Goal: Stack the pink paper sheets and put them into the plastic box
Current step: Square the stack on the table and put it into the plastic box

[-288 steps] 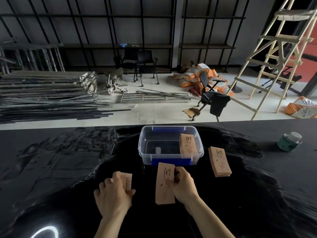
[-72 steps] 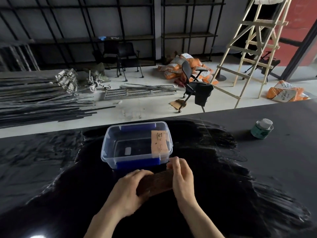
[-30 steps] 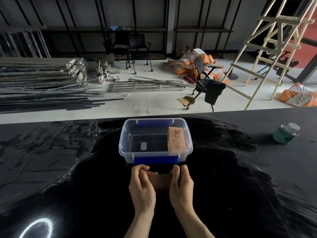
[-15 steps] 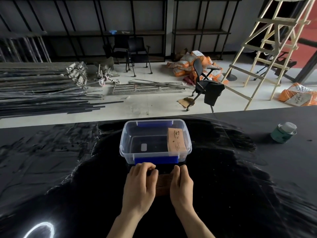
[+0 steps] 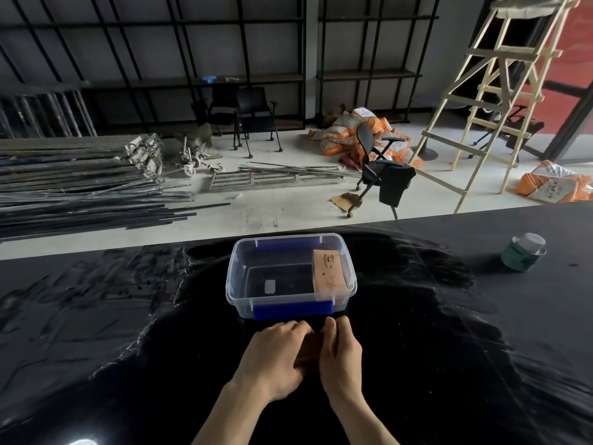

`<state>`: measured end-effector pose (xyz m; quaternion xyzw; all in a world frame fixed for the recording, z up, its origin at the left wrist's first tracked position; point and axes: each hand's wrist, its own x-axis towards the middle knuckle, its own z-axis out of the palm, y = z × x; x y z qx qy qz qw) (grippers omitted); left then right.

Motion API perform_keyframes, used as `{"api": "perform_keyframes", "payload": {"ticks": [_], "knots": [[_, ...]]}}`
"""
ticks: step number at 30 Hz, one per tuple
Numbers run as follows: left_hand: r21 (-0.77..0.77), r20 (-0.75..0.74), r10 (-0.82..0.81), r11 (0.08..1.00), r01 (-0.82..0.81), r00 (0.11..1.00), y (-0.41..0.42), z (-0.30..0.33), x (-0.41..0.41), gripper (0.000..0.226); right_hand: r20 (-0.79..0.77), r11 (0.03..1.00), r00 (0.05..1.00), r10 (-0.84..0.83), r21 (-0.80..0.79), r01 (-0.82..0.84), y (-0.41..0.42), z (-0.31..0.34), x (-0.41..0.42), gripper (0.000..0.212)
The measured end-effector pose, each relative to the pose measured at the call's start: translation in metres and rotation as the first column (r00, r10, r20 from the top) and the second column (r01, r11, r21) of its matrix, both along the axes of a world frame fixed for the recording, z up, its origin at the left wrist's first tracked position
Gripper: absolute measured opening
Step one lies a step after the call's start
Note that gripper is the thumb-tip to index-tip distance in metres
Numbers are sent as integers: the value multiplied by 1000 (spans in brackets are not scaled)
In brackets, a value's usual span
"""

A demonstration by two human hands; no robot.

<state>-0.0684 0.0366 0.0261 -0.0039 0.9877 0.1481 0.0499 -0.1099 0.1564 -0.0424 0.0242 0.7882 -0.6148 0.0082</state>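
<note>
Both hands, left hand (image 5: 272,358) and right hand (image 5: 341,351), clasp the pink paper stack (image 5: 308,356) on the table, just before the plastic box (image 5: 290,305). Squaring looks finished; next, lift it in beside the pink bundle (image 5: 329,273) already inside.

Green jar (image 5: 524,252) on black table (image 5: 481,332), wooden ladder (image 5: 487,91), office chair (image 5: 382,168)

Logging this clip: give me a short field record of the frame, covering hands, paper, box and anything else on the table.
left hand: closed over a paper stack, near side of box
right hand: pressed on the same stack
paper stack: mostly hidden between the hands, on black table
plastic box: open, clear, blue latches
paper in box: one pink stack at its right side
green jar: far right, untouched
</note>
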Motion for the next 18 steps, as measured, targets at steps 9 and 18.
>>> {"api": "perform_keyframes", "payload": {"ticks": [9,18], "knots": [[364,-23,153,922,-134,988,-13,9,6,51,-18,963,996,84,-254,-86,12,44,-1,22],[909,52,481,340,-241,875,-27,24,13,37,-11,803,883,470,-409,-433,16,87,-13,40]]}}
